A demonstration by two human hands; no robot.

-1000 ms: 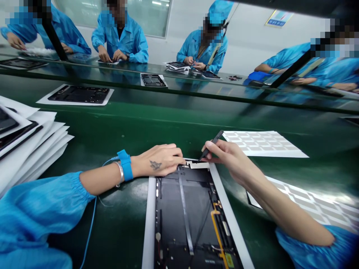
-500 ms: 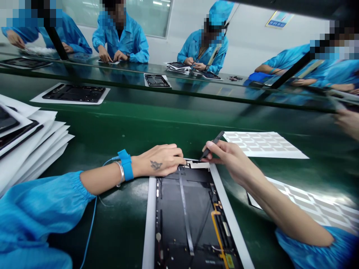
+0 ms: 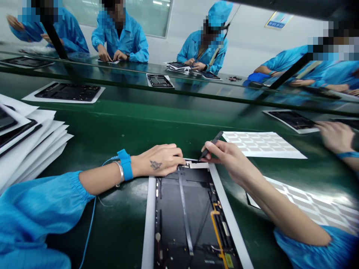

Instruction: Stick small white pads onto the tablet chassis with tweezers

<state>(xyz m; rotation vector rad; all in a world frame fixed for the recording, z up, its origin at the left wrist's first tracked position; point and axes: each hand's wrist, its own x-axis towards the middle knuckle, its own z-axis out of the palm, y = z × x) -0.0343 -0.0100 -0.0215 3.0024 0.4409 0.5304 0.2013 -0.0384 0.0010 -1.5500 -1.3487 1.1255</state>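
Observation:
An opened tablet housing (image 3: pixel 185 209), dark inside with a grey ribbon cable and an orange flex cable, lies on a white sheet (image 3: pixel 149 220) before me. My left hand (image 3: pixel 162 160) rests over its far left corner, fingers curled and pressed together at the top edge; the fingertips are partly hidden. At the far right corner my right hand (image 3: pixel 221 151) pinches a slim black spudger (image 3: pixel 211 146), its tip down at the top edge. Beside that tip is a pale strip (image 3: pixel 199 165) on the housing. A blue wrist strap (image 3: pixel 125 164) is round my left wrist.
Stacked white sheets with tablet parts (image 3: pixel 33 149) stand at left. Sticker sheets (image 3: pixel 263 144) lie at right. Tablet housings (image 3: pixel 67 92) sit along the green surface beyond. A co-worker's hand (image 3: pixel 336 134) reaches in at right near another housing (image 3: pixel 291 119). Co-workers in blue sit opposite.
My hands and the spudger keep nearly the same place. At right, a co-worker's hand has moved into view, with a tablet housing now lying beside it. The housing at far left has shifted slightly left.

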